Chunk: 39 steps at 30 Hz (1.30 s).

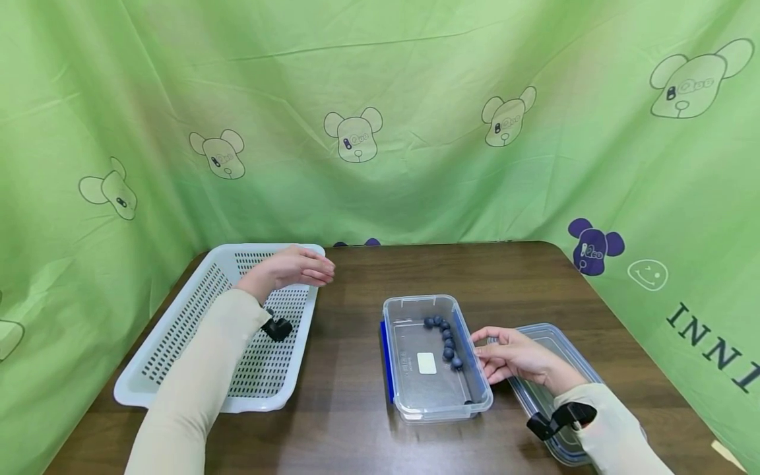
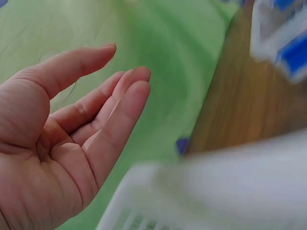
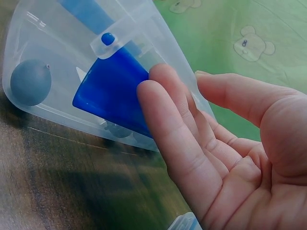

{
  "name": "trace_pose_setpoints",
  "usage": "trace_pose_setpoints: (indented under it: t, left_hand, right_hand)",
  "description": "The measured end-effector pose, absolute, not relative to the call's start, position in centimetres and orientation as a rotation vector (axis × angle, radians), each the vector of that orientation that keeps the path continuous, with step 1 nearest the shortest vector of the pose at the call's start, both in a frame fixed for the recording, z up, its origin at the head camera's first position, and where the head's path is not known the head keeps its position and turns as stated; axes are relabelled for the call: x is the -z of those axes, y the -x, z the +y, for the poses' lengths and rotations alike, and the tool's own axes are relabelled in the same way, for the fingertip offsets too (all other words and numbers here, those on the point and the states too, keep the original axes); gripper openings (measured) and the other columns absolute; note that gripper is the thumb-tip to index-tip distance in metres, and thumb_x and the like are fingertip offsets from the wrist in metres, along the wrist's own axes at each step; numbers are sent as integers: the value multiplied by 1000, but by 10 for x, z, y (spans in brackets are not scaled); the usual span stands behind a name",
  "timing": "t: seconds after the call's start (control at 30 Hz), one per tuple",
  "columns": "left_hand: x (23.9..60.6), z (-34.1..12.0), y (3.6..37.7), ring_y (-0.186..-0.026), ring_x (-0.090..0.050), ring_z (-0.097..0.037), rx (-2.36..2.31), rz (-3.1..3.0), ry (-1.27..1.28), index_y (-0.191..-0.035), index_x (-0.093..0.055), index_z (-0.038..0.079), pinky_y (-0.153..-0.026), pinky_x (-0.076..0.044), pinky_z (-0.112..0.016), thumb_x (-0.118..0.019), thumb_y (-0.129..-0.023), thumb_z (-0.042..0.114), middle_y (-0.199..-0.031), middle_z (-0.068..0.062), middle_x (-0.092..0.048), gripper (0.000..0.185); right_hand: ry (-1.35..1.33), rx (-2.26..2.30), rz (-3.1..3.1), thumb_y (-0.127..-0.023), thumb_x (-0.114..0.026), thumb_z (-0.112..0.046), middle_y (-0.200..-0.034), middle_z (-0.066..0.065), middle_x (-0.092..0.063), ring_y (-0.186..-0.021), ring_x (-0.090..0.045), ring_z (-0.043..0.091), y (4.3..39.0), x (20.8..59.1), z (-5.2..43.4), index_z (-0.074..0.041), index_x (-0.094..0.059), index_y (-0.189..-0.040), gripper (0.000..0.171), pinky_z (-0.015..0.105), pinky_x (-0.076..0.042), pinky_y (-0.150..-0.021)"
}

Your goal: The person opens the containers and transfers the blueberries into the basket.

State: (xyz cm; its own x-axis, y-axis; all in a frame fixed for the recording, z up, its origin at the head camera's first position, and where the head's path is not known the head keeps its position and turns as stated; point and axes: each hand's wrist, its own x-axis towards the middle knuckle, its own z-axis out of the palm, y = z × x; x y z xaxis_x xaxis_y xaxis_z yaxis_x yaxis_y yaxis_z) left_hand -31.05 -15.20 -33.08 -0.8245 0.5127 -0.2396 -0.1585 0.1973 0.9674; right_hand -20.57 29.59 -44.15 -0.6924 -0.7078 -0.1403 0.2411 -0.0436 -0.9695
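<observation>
My left hand hovers over the white perforated basket, near its far right corner. Its fingers are extended and the palm holds nothing in the left wrist view. A clear plastic box stands mid-table, containing several dark blue balls, most in a curved row. One ball shows through the box corner in the right wrist view. Beside the box's right wall is my right hand, fingers nearly straight. In its wrist view the fingertips are right at a blue side latch, thumb apart from them.
A clear lid lies on the wooden table right of the box, partly beneath my right forearm. Another blue latch hangs along the box's left side. Green printed cloth surrounds the table at the back and sides.
</observation>
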Motion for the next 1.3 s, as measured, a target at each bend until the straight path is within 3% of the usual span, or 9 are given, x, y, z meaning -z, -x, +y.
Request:
trace_pose_setpoints:
  t: [0.27, 0.5, 0.83, 1.1, 1.3]
  left_hand:
    - [336, -106, 301, -91, -71, -22, -1598, 1865, -398, -124, -53, -21, -99, -52, -48, -56, -96, -8, -95, -13, -73, 31]
    - [344, -69, 290, -88, -70, -21, -1541, 1764, -431, -124, -53, -22, -98, -53, -46, -55, -95, -10, -114, -35, -64, 31]
    - [363, -12, 267, -98, -70, -31, -1391, 1730, -527, -119, -59, -19, -92, -57, -41, -60, -95, -9, -112, -31, -67, 27]
    - [383, 30, 244, -111, -65, -38, -1214, 1643, -593, -123, -56, -20, -92, -57, -37, -54, -99, -6, -118, -35, -62, 28]
    - [395, 55, 233, -107, -66, -39, -1070, 1721, -610, -120, -60, -18, -88, -59, -36, -57, -97, -6, -108, -32, -67, 26]
  right_hand:
    - [522, 1809, 1546, -103, -45, 1, -86, 8, -72, -75, -72, 15, 207, 442, 294, -8, -52, -121, 21, 29, -62, -69]
    - [537, 1810, 1529, -104, -43, 2, -87, 8, -72, -76, -72, 15, 209, 443, 294, -8, -52, -121, 22, 30, -62, -69]
    - [518, 1803, 1534, -104, -44, 1, -87, 9, -72, -76, -72, 16, 209, 442, 296, -8, -52, -121, 21, 30, -62, -70]
    - [512, 1796, 1550, -104, -44, 0, -87, 9, -72, -77, -72, 16, 209, 445, 298, -9, -52, -122, 21, 31, -62, -71]
    - [532, 1807, 1517, -104, -43, 1, -88, 8, -72, -78, -72, 15, 209, 445, 300, -11, -52, -122, 23, 30, -62, -71]
